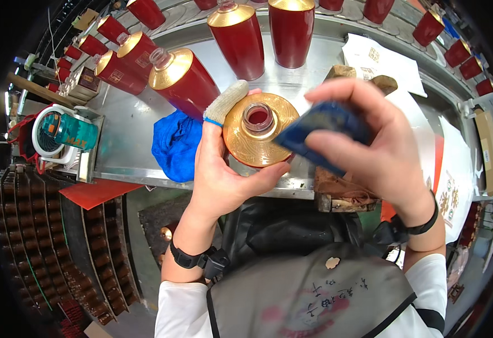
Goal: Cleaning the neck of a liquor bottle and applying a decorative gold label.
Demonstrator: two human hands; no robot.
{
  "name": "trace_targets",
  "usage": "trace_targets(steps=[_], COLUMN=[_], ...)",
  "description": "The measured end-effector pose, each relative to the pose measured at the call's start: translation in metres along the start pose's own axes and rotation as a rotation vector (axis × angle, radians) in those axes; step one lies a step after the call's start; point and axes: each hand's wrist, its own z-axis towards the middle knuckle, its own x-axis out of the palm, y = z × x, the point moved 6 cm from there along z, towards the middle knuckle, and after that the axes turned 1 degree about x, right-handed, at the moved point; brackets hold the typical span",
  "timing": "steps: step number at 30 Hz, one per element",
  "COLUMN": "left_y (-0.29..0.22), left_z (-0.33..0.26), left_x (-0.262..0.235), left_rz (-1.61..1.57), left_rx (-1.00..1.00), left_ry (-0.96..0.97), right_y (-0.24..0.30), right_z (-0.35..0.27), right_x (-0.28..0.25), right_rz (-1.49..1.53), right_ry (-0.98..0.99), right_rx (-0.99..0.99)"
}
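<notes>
Centrally in the frame, the left hand [224, 169] is wrapped around a red ceramic bottle with a gold shoulder and an open glass neck [256, 135], thumb pressing its lower right edge and one finger capped with a white knitted finger cot [224, 101] laid along its upper left side. Just to the right, the right hand [370, 141] is closed on a dark blue cloth pad [319, 132], pinched between thumb and fingers, whose lower left corner overlaps the bottle's gold shoulder; whether it actually touches cannot be told. Left of the held bottle, a crumpled bright blue rag [174, 143] lies on the grey metal worktable [128, 121]. Across the upper part of the frame, several more red bottles with gold shoulders [182, 79] stand in a curved row. White printed paper sheets [381, 62] lie at the upper right. At the left edge sits a small teal and white fan [61, 132], and dark racks of brown bottles [38, 236] fill the lower left. Both wrists wear black bands, low in the frame.
</notes>
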Motion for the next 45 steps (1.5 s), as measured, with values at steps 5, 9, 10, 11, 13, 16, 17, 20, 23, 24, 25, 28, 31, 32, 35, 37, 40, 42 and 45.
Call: trace_targets(steps=[5,9,10,11,13,16,17,20,23,24,25,28,31,32,35,37,40,42,45], left_y=[0.002,0.001,0.002,0.003,0.001,0.002,-0.001,0.002,0.009,0.008,0.007,0.009,0.01,0.009,0.009,0.012,0.014,0.009,0.001], left_z=[0.001,0.001,0.0,0.0,-0.002,-0.003,-0.004,-0.006,-0.006,-0.006,-0.006,-0.006,-0.007,-0.007,-0.007,-0.008,-0.009,-0.008,-0.003], left_x=[-0.007,-0.005,-0.004,-0.003,-0.004,-0.001,-0.002,-0.002,0.0,0.0,0.0,0.0,-0.002,-0.003,-0.007,-0.006,-0.01,-0.015,-0.02], left_rz=[0.14,0.293,0.225,0.178,0.163,0.022,0.029,-0.319,-0.375,-0.37,-0.365,-0.375,-0.417,-0.404,-0.376,-0.378,-0.365,-0.284,-0.072], left_rx=[0.094,0.232,0.222,0.218,0.225,0.168,0.186,0.092,-0.036,-0.006,0.023,0.017,-0.001,0.005,-0.016,-0.083,-0.127,-0.026,0.14], left_ry=[-0.037,-0.031,-0.035,-0.029,-0.04,0.019,0.005,-0.014,0.008,0.023,0.04,0.043,0.053,0.052,0.074,0.159,0.196,0.196,0.177], right_y=[0.008,0.031,0.034,0.032,0.016,0.017,0.015,0.009,0.008,0.009,0.01,0.016,0.017,0.017,0.017,0.019,0.029,0.046,0.055], right_z=[0.007,-0.002,0.001,0.002,0.004,0.001,-0.007,-0.024,-0.031,-0.03,-0.029,-0.024,-0.022,-0.022,-0.023,-0.022,-0.02,-0.021,-0.024], right_x=[-0.011,-0.003,0.009,0.011,-0.007,-0.025,-0.03,-0.028,-0.023,-0.02,-0.018,-0.01,-0.006,-0.005,-0.003,-0.002,0.004,0.019,0.038], right_rz=[-0.239,-0.237,-0.265,-0.503,-0.403,-0.472,-0.474,-0.281,-0.247,-0.258,-0.26,-0.265,-0.23,-0.22,-0.188,-0.165,-0.285,-0.674,-0.873], right_ry=[-0.235,-0.208,-0.074,-0.067,-0.285,-0.388,-0.441,-0.373,-0.36,-0.358,-0.356,-0.335,-0.318,-0.317,-0.308,-0.302,-0.246,-0.166,-0.105], right_rx=[0.076,-0.087,-0.179,-0.156,0.072,-0.047,-0.023,-0.102,-0.122,-0.121,-0.12,-0.148,-0.139,-0.146,-0.165,-0.177,-0.229,-0.453,-0.617])
